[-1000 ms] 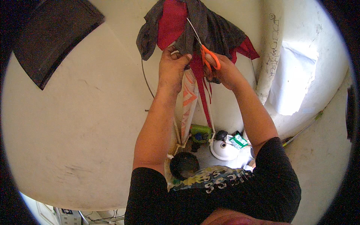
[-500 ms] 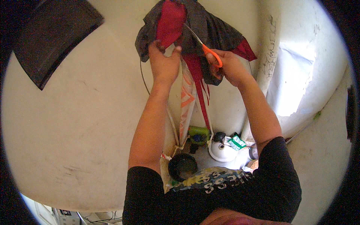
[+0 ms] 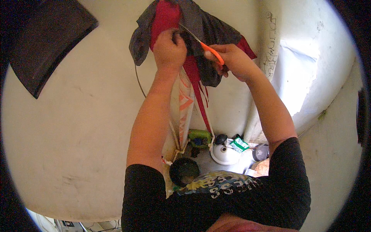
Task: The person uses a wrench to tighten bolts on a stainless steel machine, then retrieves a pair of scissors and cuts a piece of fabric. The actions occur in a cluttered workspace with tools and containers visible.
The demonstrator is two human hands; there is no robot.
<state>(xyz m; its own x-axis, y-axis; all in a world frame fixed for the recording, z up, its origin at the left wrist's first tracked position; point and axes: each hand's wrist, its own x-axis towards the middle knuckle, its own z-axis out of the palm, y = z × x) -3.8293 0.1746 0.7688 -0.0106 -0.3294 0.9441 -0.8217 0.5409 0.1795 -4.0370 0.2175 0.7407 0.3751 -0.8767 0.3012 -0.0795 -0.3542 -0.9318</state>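
Observation:
A grey and red cloth [image 3: 191, 19] hangs against the pale wall in front of me, its narrow red strips dangling downward. My left hand [image 3: 170, 50] is closed at the red part of the cloth, fingers curled in at the material. In my right hand [image 3: 232, 62] is a pair of scissors [image 3: 210, 51] with orange handles, its metal blades pointing up and left across the cloth towards the red part. The tips lie by the border of red and grey; whether fabric is between the blades cannot be made out.
A black panel [image 3: 50, 42] is at the upper left. White and orange plastic sheeting [image 3: 185, 106] hangs below the cloth. Lower down are a black bowl [image 3: 184, 172], a green container [image 3: 199, 136], a white round cover [image 3: 224, 155] and a green-white packet [image 3: 239, 144]. White paper [image 3: 295, 77] covers the right wall.
My left hand has risen along the red cloth, and its earlier spread thumb and fingers have closed. The scissors remain at the cloth in my right hand. The whole view has shifted slightly.

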